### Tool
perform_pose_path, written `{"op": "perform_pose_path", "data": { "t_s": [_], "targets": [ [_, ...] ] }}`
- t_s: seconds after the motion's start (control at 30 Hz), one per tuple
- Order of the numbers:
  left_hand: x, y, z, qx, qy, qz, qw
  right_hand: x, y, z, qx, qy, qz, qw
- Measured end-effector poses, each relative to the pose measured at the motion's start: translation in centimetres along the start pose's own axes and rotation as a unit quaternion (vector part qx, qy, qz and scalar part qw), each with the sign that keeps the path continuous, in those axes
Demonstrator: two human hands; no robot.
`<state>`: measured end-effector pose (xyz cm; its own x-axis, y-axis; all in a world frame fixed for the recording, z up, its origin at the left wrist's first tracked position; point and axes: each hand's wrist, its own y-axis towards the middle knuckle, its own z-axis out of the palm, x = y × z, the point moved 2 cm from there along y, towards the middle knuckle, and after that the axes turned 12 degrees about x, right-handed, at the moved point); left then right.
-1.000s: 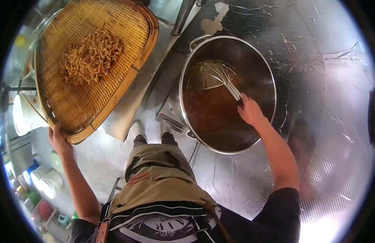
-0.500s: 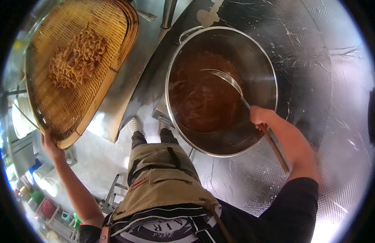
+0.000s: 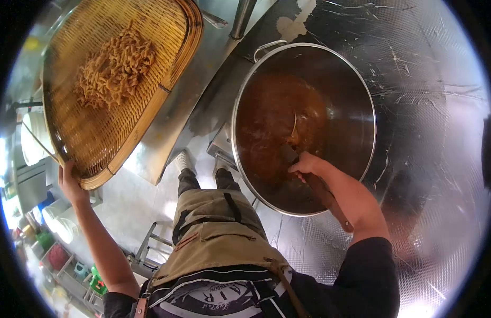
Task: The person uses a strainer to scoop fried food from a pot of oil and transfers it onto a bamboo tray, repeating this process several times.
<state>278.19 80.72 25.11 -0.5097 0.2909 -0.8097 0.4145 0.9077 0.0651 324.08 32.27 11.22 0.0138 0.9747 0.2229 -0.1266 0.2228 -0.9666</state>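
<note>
My left hand (image 3: 72, 183) is closed on the lower corner of a large woven bamboo tray (image 3: 115, 135). On the tray lies a heap of brown, fried-looking strips (image 3: 115, 69). Over the big steel pot (image 3: 356, 106), my right hand (image 3: 311, 165) grips the wooden handle of a ladle (image 3: 334, 205). The ladle's metal head is mostly sunk in the reddish-brown liquid (image 3: 266, 116), with only a thin edge showing. The handle's end slants back under my forearm, past the near rim.
Crinkled foil-like sheeting (image 3: 425, 132) covers the surface around the pot. A metal post (image 3: 242, 18) and a utensil end (image 3: 213, 19) are beyond the tray. At lower left, a shelf holds several coloured items (image 3: 57, 257).
My right hand has moved left and lower over the pot, and the ladle's head has dipped into the liquid. My left hand still holds the tray; the whole view has shifted slightly.
</note>
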Motion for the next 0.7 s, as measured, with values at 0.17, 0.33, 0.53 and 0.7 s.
{"op": "perform_pose_path", "data": {
  "t_s": [0.17, 0.33, 0.53, 0.7],
  "targets": [
    [-0.2, 0.2, 0.3, -0.035, -0.166, -0.120, 0.978, 0.8, -5.0, -0.2, -0.022, 0.016, -0.018, 0.999],
    [1.2, 0.5, 0.0, -0.046, -0.181, -0.118, 0.975, 0.1, -12.9, 2.7, -0.061, 0.074, -0.027, 0.995],
    [2.5, 1.0, -0.1, -0.052, -0.273, -0.152, 0.948, -1.7, -17.0, 6.2, -0.110, 0.144, -0.067, 0.981],
    [3.2, 1.3, -0.5, -0.002, -0.268, -0.137, 0.954, -2.4, -21.6, 7.7, -0.304, 0.080, -0.040, 0.949]
  ]
}}
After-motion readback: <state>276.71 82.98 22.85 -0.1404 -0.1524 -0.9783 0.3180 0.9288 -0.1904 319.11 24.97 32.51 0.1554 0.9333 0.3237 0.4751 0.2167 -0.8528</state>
